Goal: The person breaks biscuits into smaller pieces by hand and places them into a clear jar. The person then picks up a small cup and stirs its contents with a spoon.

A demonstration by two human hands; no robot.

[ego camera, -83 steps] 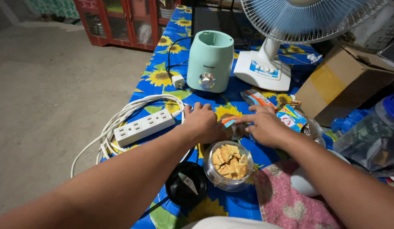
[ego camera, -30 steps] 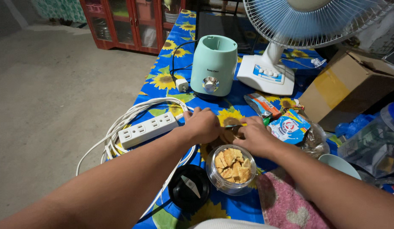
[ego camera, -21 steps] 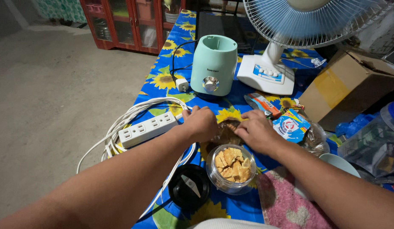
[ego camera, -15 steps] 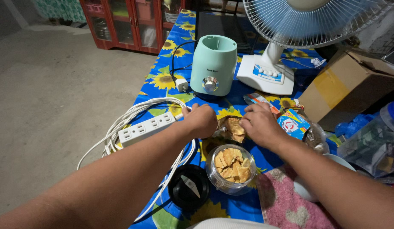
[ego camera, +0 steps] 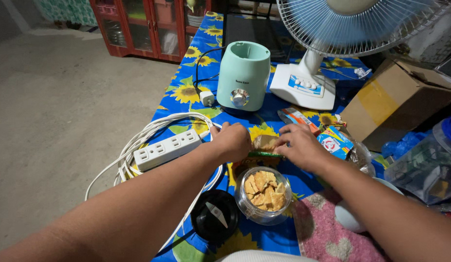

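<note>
A cracker packet is held between both hands just above and behind the clear jar, its torn end exposing pale biscuits. The left hand is closed on the packet's left end, knuckles up, forearm running back toward the lower left corner. The right hand pinches the packet's right end with curled fingers, forearm running to the lower right. One jar sits directly below the grip, open-topped and partly filled with broken cracker pieces. One black blade cap lies left of the jar, touching or nearly touching it. Left of the left hand lies one white power strip with coiled cable, close to the table edge. Beyond the grip stand one mint blender base and one white fan, with open cloth between. Right of the right hand lie two small printed packets, then one cardboard box. A pink towel lies near the right forearm.
</note>
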